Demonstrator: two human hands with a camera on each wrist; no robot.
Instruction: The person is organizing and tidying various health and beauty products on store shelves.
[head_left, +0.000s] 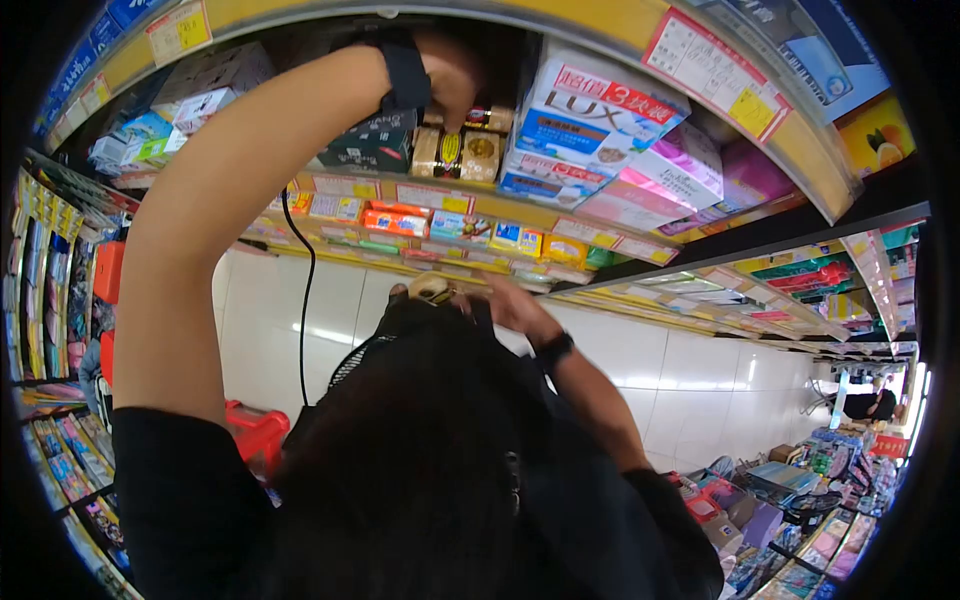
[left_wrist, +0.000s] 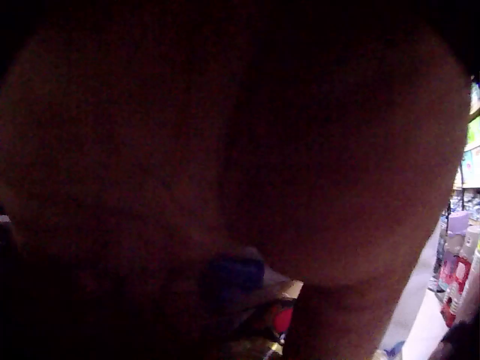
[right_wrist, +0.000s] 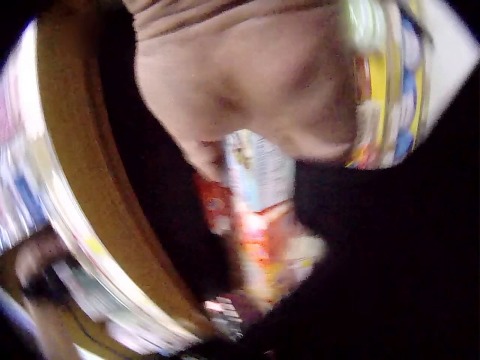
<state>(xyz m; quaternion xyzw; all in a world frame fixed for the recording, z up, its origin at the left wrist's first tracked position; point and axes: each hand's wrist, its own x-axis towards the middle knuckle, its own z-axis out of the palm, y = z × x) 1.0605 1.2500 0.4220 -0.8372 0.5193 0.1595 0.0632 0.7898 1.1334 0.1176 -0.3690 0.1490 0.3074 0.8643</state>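
My left hand (head_left: 455, 80) reaches into the upper shelf, a finger pointing down at a gold wrapped pack (head_left: 470, 155). Another gold pack (head_left: 488, 118) lies behind it. Shadow hides the other fingers; the left wrist view is mostly dark, with the left hand (left_wrist: 360, 172) over a bit of gold and red packaging (left_wrist: 279, 321). Low in front of my body is my right hand (head_left: 515, 305), blurred, with loosely extended fingers beside the lower shelf edge. In the right wrist view, white and orange packages (right_wrist: 262, 217) appear beyond the right hand (right_wrist: 247, 82).
Stacked LUX boxes (head_left: 600, 125) stand right of the gold packs, a dark green box (head_left: 375, 140) left of them. Lower shelves hold small soap packs (head_left: 395, 220). A black cable (head_left: 308, 300) hangs at the left, above a red basket (head_left: 258, 435) on the tiled floor (head_left: 620, 350).
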